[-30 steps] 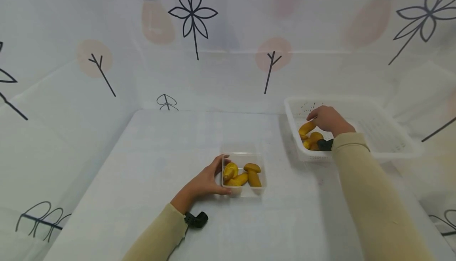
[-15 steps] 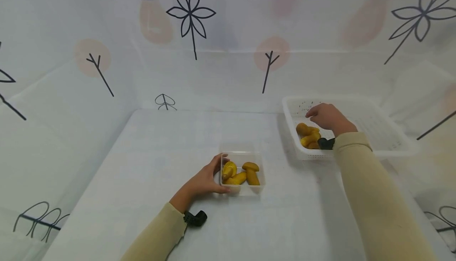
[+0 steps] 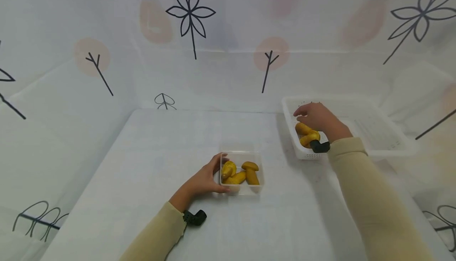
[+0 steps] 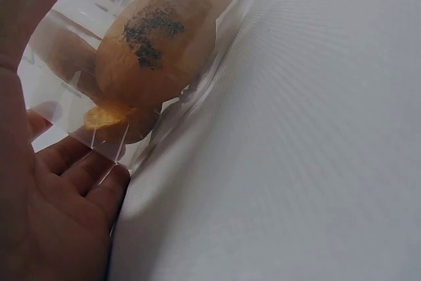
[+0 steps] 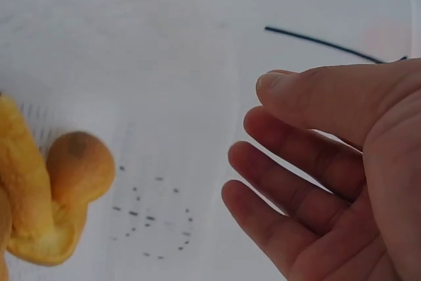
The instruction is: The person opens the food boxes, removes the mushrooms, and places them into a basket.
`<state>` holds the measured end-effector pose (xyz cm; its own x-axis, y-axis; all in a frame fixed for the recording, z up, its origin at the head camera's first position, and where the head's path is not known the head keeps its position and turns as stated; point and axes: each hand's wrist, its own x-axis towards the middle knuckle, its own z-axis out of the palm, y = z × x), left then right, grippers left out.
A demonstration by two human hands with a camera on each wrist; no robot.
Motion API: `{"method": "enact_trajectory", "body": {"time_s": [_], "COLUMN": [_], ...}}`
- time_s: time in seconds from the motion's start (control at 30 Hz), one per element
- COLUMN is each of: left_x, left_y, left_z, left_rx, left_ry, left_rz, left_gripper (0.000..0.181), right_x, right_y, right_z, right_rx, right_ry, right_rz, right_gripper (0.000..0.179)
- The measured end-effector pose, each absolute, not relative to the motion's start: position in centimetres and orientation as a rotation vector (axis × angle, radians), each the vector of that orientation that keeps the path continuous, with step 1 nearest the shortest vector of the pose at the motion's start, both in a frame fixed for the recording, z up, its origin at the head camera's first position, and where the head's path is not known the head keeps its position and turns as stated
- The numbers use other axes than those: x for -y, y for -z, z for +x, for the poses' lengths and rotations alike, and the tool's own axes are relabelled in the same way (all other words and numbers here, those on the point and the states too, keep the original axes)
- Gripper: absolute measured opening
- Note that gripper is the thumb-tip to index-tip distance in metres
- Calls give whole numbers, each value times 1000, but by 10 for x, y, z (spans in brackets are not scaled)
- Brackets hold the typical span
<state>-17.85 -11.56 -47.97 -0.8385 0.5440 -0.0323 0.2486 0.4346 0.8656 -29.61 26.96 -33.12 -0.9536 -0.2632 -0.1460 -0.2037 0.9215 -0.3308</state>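
My left hand (image 3: 203, 180) grips the left side of a clear plastic box (image 3: 246, 190), thumb at the front and fingers behind. Inside lie several yellow-brown toy mushrooms (image 3: 252, 176); in the left wrist view, a dark-speckled mushroom (image 4: 158, 44) shows through the wall. My right hand (image 3: 318, 119) hovers over the left end of a white plastic basket (image 3: 393, 138). Below it, more yellow-brown mushrooms (image 3: 309, 137) lie in the basket, partly hidden by the wrist. The right wrist view shows the fingers (image 5: 296, 182) loosely bent, holding nothing, apart from a mushroom (image 5: 80, 169).
A white-covered table (image 3: 160, 146) lies under everything. White cloth with printed flowers and twigs (image 3: 221, 75) rises behind and at the sides. A black wrist mount (image 3: 195, 218) is on the left wrist, another (image 3: 320, 147) on the right.
My right hand has let go of a mushroom in the basket, which now lies turned among the others, and has moved slightly up and left. The left hand and box stay put.
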Motion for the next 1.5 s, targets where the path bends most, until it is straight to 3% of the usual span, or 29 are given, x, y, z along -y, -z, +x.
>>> {"method": "enact_trajectory", "body": {"time_s": [0.83, 1.5], "left_x": [117, 116], "left_y": [483, 483], "left_z": [-180, -179], "left_rx": [-2364, -2366], "left_ry": [-1389, -1394], "left_rz": [745, 722], "left_gripper": [109, 109], "right_x": [-198, -150], "right_y": [317, 329], "right_z": [-240, -206], "right_rx": [-2957, -2934], "right_ry": [502, 511], "right_rz": [-644, -929], "right_gripper": [26, 23]}}
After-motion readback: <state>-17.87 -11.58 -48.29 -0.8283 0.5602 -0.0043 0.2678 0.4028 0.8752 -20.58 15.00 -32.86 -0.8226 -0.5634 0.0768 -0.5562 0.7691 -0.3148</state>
